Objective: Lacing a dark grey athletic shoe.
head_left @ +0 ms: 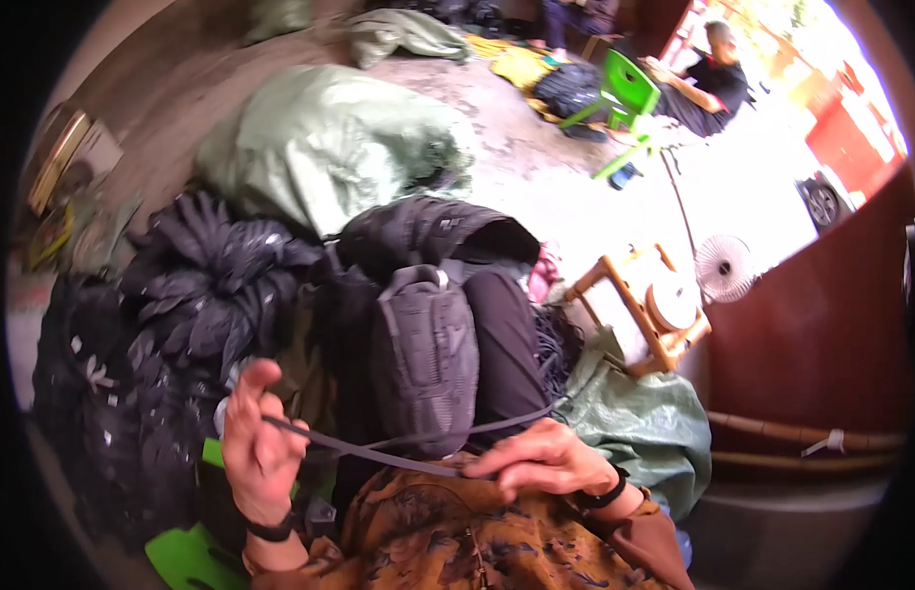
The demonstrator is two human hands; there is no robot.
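Note:
A thin black cord (364,451) runs between my two hands above my lap. Its end is pinched in my left hand (262,442), with the index finger pointing up. My right hand (546,459) lies lower right, thumb and fingers closed on the same cord. Another stretch of cord loops back toward the right, past a dark bundle of cords (556,359) beside my leg. Across my lap lies a long dark grey textured fabric piece (428,344), its kind unclear. Beyond it is a black fabric item (433,231) with an arched dark opening.
Black plastic bags (217,265) crowd the left, and a large pale green sack (320,143) lies ahead. On the right are a bamboo stool (625,310), a white fan (724,268) and a green sack (639,423). Farther off, a person (713,84) sits near a green chair (629,84).

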